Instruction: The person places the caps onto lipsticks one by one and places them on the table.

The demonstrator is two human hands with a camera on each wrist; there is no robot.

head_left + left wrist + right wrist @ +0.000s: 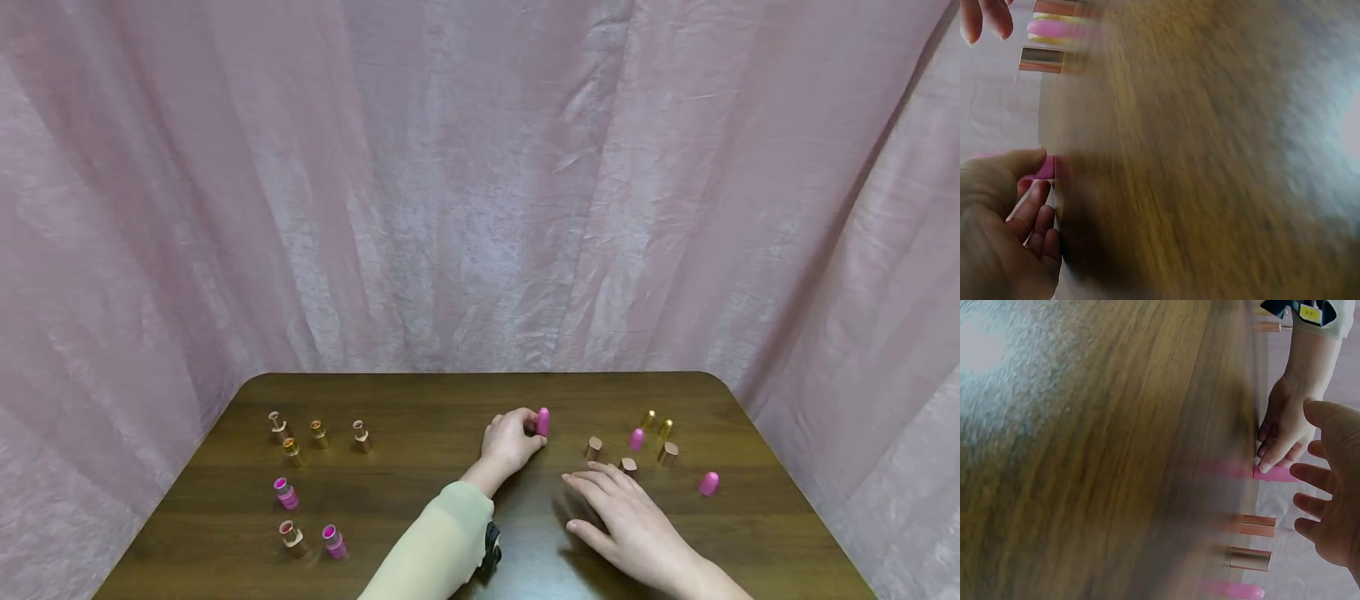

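My left hand [510, 439] pinches a round-topped pink lipstick [543, 421] between thumb and fingers, upright at the table's middle. The left wrist view shows its lower end [1044, 167] at the tabletop, the rest largely hidden by the hand. My right hand [628, 523] hovers palm down over the table, fingers spread and holding nothing. Just beyond its fingertips stand rose-gold caps [594, 448], with another rose-gold cap [668, 453] farther right. Pink caps [637, 440] and gold caps [666, 429] stand around them; one more pink cap [708, 483] is apart at the right.
On the left of the wooden table [442, 400] stand uncapped lipsticks: rose-gold ones [362, 437], gold ones [319, 434] and pink ones [334, 542]. A pink curtain [480, 208] hangs behind the table and at both sides. My left wrist wears a dark strap [491, 546].
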